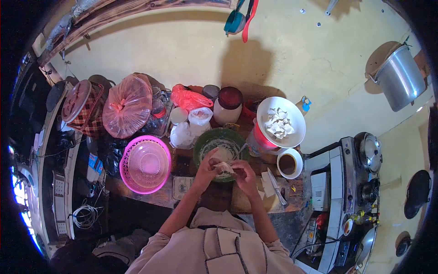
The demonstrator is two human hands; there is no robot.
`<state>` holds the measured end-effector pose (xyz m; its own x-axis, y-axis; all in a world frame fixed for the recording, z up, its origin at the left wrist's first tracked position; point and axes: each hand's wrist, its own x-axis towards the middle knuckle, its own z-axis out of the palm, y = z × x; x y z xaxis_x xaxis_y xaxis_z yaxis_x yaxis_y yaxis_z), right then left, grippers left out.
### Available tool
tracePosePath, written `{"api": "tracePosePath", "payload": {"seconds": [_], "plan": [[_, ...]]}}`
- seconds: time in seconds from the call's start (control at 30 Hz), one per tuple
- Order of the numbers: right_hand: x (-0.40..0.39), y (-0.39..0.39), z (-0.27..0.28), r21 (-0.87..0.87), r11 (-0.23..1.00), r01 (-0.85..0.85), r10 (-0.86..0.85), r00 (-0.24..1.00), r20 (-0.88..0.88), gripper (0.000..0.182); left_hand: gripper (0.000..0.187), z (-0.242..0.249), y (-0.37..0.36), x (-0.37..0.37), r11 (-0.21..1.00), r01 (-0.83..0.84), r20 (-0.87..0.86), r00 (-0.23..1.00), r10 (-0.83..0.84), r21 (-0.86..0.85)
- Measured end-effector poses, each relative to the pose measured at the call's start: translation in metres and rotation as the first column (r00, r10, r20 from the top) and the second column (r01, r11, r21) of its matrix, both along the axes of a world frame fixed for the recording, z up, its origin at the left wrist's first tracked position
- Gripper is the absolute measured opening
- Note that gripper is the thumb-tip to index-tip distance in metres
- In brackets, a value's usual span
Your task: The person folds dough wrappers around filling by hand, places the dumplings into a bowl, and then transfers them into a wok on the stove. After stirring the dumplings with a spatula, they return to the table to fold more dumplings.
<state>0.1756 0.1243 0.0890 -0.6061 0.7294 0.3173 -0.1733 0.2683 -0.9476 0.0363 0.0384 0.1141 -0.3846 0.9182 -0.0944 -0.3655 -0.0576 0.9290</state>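
Observation:
Over a green bowl (199,148) my left hand (207,170) and my right hand (245,176) pinch a pale, thin dough wrapper (224,167) between them. Pale, wet-looking mixture (223,153) coats the inside of that bowl, and a spoon (240,149) leans on its right side. Just right of my right hand, a few pale flat wrapper pieces (267,184) lie on a wooden board (246,201) beside a knife (276,186). Several folded white pieces (279,123) sit in a white bowl (298,114) atop a red-and-white container (261,140).
A small bowl of brown liquid (299,165) stands at right, near the stove (349,160). On the left are a pink basket (124,160) and a tied plastic bag (127,107). A lidded jar (228,107) and white bags (185,134) line the back.

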Motion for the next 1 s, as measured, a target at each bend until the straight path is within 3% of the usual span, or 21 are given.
{"api": "tracePosePath", "payload": {"seconds": [0.1,0.2,0.3,0.4,0.5,0.6,0.8,0.9,1.0], "plan": [[0.005,0.006,0.002,0.266,0.964,0.022,-0.054,0.992,0.114,0.026,0.067,0.007,0.001,-0.002,0.999,0.053,0.047,0.997,-0.053,0.013],[0.007,0.007,0.016,0.278,0.960,0.005,-0.050,0.987,0.153,0.019,0.067,0.011,0.003,-0.005,0.996,0.093,-0.076,0.993,-0.093,-0.007],[0.005,0.002,0.030,-0.034,0.999,0.041,-0.032,0.970,0.241,0.022,0.067,0.022,0.003,-0.009,0.979,0.199,-0.145,0.968,-0.203,-0.042],[0.001,0.003,0.029,-0.226,0.974,0.033,0.003,0.988,0.156,0.018,0.066,0.024,0.005,-0.012,0.970,0.236,-0.246,0.939,-0.241,-0.050],[0.002,0.000,0.022,-0.275,0.960,0.056,-0.014,0.988,0.152,0.017,0.061,0.018,0.008,-0.005,0.994,0.068,-0.188,0.981,-0.051,0.083],[0.000,-0.003,0.012,-0.277,0.956,0.097,-0.080,0.994,0.072,0.016,0.049,0.006,0.009,0.010,0.986,-0.142,0.036,0.990,0.139,0.086],[-0.008,-0.013,0.014,-0.102,0.973,0.205,-0.204,0.979,0.020,0.011,0.026,-0.005,0.007,0.032,0.950,-0.312,0.363,0.888,0.283,0.021],[-0.009,-0.021,0.019,-0.125,0.952,0.280,-0.269,0.958,0.097,0.014,0.020,-0.005,0.006,0.039,0.932,-0.362,0.428,0.844,0.323,0.011],[-0.009,-0.019,0.005,-0.064,0.962,0.265,-0.262,0.963,0.058,0.017,0.016,-0.010,0.006,0.040,0.937,-0.346,0.219,0.918,0.330,0.040]]}}
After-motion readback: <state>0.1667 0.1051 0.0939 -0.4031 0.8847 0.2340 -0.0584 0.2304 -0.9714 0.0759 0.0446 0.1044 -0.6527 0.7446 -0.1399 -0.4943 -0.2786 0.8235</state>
